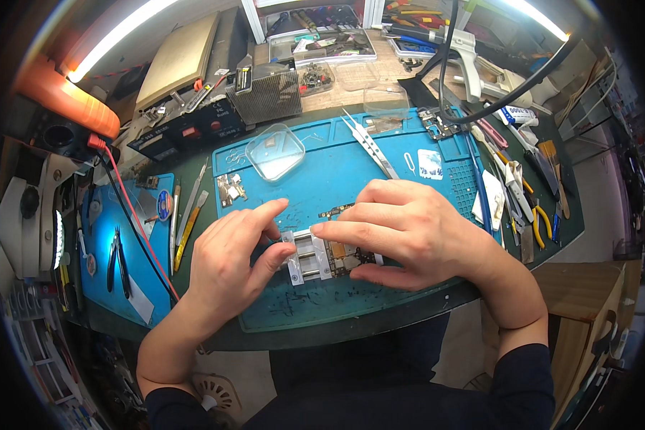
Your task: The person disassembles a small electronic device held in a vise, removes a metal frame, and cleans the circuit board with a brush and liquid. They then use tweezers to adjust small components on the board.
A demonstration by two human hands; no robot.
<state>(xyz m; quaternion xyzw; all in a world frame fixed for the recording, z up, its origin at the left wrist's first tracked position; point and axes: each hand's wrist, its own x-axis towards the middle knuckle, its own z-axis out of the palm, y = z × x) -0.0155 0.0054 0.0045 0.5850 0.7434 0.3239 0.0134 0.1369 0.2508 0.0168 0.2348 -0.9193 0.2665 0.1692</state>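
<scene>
A metal board holder (304,254) with rails and pale end blocks lies on the blue mat (258,193), holding a dark circuit board (344,262). My left hand (233,258) is at the holder's left end, thumb and partly hidden fingers curled around it, index finger raised. My right hand (401,233) grips the board and holder from the right, fingertips on top, thumb along the near side. A small board strip (328,213) lies just behind. Tweezers (369,147), a clear lidded box (275,150) and small metal parts (233,188) lie farther back on the mat.
A black equipment box (179,135) and orange tube (72,100) stand at back left. Black pliers (118,265) lie on a smaller left mat. Right are yellow pliers (541,226) and assorted tools. A black cable (509,89) arches overhead; a cardboard box (580,301) stands lower right.
</scene>
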